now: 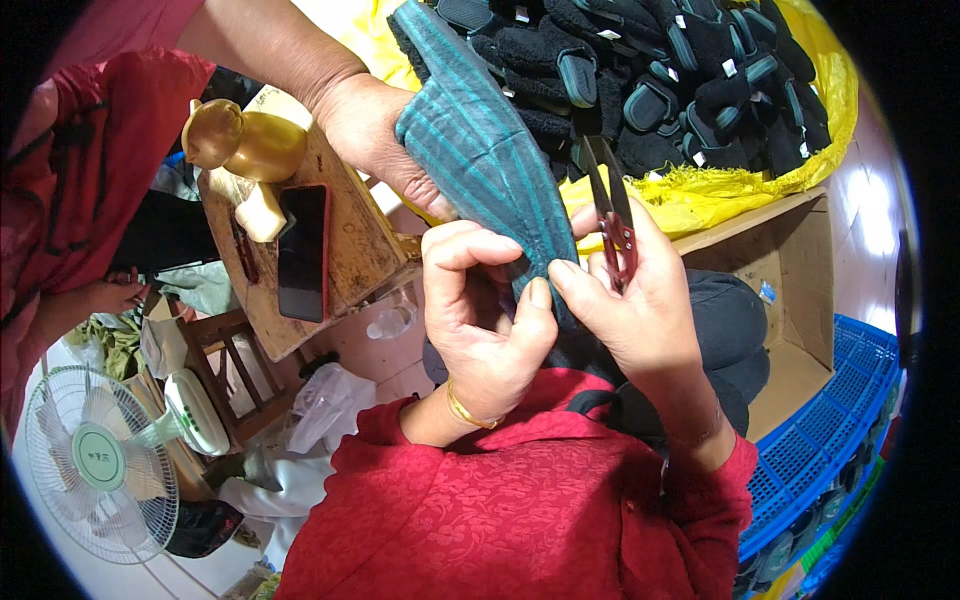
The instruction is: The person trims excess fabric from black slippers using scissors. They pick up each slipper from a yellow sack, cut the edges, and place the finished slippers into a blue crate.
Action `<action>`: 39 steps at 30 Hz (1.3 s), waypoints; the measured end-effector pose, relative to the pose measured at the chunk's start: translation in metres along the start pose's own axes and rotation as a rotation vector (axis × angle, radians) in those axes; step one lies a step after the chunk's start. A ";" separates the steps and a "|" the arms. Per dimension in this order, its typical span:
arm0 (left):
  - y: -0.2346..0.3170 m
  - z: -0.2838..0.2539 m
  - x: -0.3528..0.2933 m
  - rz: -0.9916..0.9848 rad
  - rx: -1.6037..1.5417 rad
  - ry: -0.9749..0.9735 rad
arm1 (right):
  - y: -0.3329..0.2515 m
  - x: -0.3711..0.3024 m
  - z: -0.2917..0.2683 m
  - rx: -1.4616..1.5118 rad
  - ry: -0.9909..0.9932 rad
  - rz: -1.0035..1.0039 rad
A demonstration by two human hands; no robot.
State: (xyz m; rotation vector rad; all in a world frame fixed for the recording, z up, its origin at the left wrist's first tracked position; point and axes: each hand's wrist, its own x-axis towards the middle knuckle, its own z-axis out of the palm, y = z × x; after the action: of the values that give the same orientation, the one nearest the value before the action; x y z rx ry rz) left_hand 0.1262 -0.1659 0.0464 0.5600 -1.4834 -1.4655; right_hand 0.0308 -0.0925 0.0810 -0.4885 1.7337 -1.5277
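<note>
A long teal cloth piece with darker stripes and a black fuzzy edge hangs in front of me. My left hand is closed, pinching its lower end between thumb and fingers. My right hand pinches the same end with thumb and forefinger, the two thumbs close together. Tucked in that right hand are red-handled scissors, blades up and slightly apart, off the cloth. Another person's hand reaches in from the upper left and touches the cloth's left side; its fingertips are hidden behind the cloth.
A yellow bag full of black fuzzy slippers stands ahead, by a cardboard box. At right is a blue plastic basket. A wooden table at left bears a phone and a gold figurine. A fan stands lower left.
</note>
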 end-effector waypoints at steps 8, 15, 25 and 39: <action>-0.004 -0.005 -0.001 -0.116 -0.154 0.014 | 0.001 0.003 0.007 0.060 0.024 -0.004; -0.004 -0.009 0.000 -0.137 -0.239 -0.009 | -0.007 -0.004 0.000 0.031 -0.065 0.064; 0.003 -0.009 0.003 -0.177 -0.322 -0.013 | -0.006 -0.007 0.006 0.136 0.024 -0.035; 0.012 -0.009 0.007 -0.214 -0.375 -0.024 | -0.010 -0.014 0.008 0.089 0.029 -0.038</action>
State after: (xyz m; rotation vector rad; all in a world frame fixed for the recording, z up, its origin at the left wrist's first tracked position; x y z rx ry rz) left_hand 0.1345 -0.1744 0.0584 0.4812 -1.1506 -1.8689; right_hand 0.0435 -0.0900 0.0946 -0.4579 1.6794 -1.6381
